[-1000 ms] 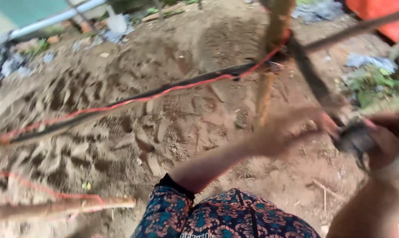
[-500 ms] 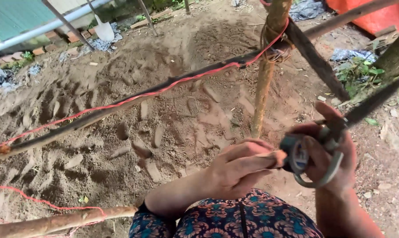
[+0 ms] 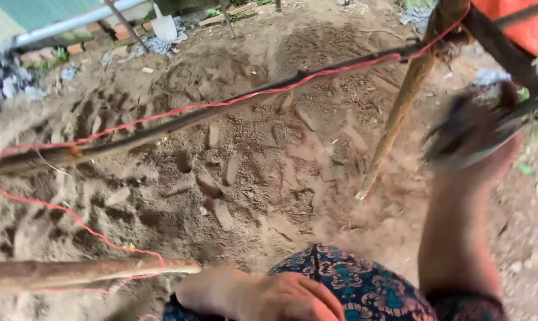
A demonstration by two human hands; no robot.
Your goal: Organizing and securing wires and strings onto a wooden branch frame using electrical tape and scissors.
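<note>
My right hand (image 3: 486,151) is raised at the right, blurred by motion, and grips a dark metal tool (image 3: 459,134) with looped handles. It is close to a pale upright stake (image 3: 400,113) and a dark slanted pole (image 3: 221,110) that carries a red string (image 3: 269,92). My left hand (image 3: 263,297) lies low at the bottom edge, fingers curled against a blue patterned cloth (image 3: 364,285). It is just right of the end of a brown wooden pole (image 3: 90,273). A loop of the red string (image 3: 55,208) runs down to that pole.
Sandy soil with footprints (image 3: 239,172) covers the ground. A white scoop (image 3: 164,27), bricks (image 3: 73,47) and a light blue pipe (image 3: 73,22) lie at the back left. An orange sheet (image 3: 530,27) and another dark pole (image 3: 495,41) are at the top right.
My left hand has dropped from beside the tool to the bottom edge near the wooden pole. My right hand has swung up and right with the tool.
</note>
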